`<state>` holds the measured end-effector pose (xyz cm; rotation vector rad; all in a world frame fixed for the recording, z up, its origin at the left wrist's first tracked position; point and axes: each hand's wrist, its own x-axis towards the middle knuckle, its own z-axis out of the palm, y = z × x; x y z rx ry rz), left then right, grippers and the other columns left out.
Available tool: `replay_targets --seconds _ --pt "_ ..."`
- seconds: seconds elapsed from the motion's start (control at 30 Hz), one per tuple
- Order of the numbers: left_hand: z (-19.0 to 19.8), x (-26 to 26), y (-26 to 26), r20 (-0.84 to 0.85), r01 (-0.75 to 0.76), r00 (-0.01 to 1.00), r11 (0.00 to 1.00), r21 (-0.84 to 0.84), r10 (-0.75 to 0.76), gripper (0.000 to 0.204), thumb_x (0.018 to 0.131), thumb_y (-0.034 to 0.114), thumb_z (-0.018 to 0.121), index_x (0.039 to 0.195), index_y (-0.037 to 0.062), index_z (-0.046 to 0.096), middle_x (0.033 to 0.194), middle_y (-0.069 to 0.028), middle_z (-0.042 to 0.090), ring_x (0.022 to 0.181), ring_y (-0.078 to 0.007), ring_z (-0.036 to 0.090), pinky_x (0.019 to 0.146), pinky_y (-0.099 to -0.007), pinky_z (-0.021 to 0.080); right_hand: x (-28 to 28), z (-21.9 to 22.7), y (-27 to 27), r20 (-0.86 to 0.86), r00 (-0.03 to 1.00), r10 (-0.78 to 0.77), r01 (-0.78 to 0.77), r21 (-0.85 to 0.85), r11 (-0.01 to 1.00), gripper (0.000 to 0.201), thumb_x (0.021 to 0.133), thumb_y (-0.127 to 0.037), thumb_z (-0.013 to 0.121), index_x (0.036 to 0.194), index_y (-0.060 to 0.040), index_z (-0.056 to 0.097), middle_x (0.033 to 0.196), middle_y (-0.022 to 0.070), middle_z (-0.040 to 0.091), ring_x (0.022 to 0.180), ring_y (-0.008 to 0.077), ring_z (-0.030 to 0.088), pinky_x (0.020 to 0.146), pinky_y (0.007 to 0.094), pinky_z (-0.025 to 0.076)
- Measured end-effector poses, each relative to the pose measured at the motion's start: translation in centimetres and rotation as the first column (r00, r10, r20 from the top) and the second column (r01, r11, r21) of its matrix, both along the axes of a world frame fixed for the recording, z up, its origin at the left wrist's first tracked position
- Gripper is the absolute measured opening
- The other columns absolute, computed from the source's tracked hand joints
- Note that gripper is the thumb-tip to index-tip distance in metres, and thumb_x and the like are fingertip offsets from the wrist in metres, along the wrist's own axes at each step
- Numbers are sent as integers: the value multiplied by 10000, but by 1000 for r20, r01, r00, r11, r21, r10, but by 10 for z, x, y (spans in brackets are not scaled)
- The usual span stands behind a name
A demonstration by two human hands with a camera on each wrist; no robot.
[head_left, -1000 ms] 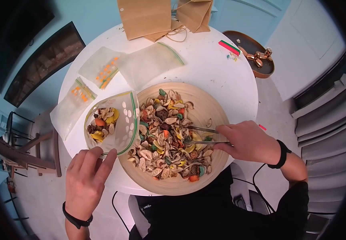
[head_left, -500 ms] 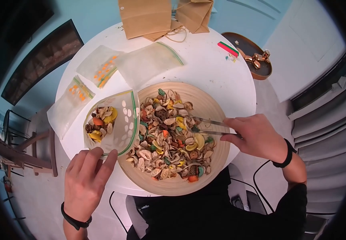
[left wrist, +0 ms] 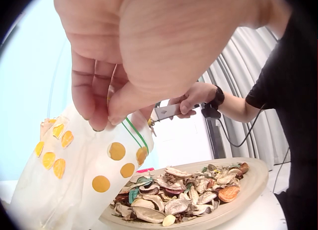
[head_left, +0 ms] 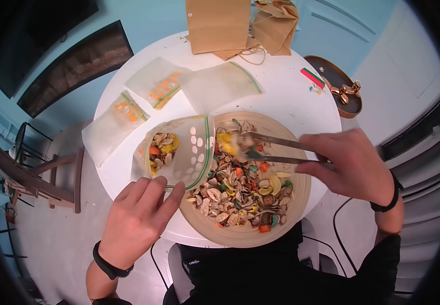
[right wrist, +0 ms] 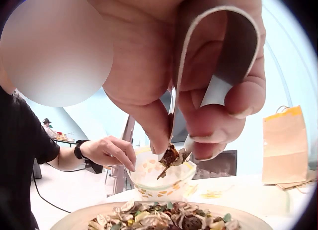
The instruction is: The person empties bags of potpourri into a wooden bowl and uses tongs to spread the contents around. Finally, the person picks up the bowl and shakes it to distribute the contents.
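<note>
In the head view my left hand (head_left: pixel 136 218) pinches the near rim of a clear zip bag (head_left: pixel 181 165), its mouth spread toward the bowl. Dried petals and cones (head_left: pixel 164 148) lie inside the bag. My right hand (head_left: pixel 352 162) grips metal tongs (head_left: pixel 286 143) between thumb and fingers. Their tips hold a clump of potpourri (head_left: pixel 236 146) above the bowl, close by the bag's mouth, blurred by motion. Below, a round wooden bowl (head_left: pixel 298 206) carries a heap of mixed potpourri. In the right wrist view the bent tongs (right wrist: pixel 233 11) show at close range with dark brown pieces at their tips.
Three flat zip bags, a left one (head_left: pixel 110 134), a middle one (head_left: pixel 148 76) and a larger one (head_left: pixel 220 89), lie on the white table. Brown paper bags (head_left: pixel 217 25) stand at its back. A red-and-green stick (head_left: pixel 312 78) lies near a tray (head_left: pixel 339 76) holding a copper-coloured balloon-dog figure.
The tongs have lifted a clump out of the heap and come left toward the bag's mouth. My left hand keeps its hold on the rim. The head view has shifted.
</note>
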<state>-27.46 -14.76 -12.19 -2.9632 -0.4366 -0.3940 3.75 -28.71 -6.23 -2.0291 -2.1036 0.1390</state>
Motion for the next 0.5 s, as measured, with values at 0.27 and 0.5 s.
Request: replay_targets --seconds 0.27,0.5 --pt "6 5 -5 39 -40 998 999 -5 40 453 686 -69 663 1121 48 711 958 -83 602 788 -225 610 674 -354 542 -31 -28 77 69 950 305 -309 47 950 324 888 -347 735 839 -52 611 644 112 605 624 341 630 569 433 473" --pt "4 2 -6 51 -67 996 996 -57 70 468 663 -92 644 1106 35 721 965 -93 599 779 -231 603 686 -364 532 -4 -26 -9 -10 987 160 -160 -72 985 357 882 -320 727 1029 -8 632 723 120 617 679 330 648 601 427 498"
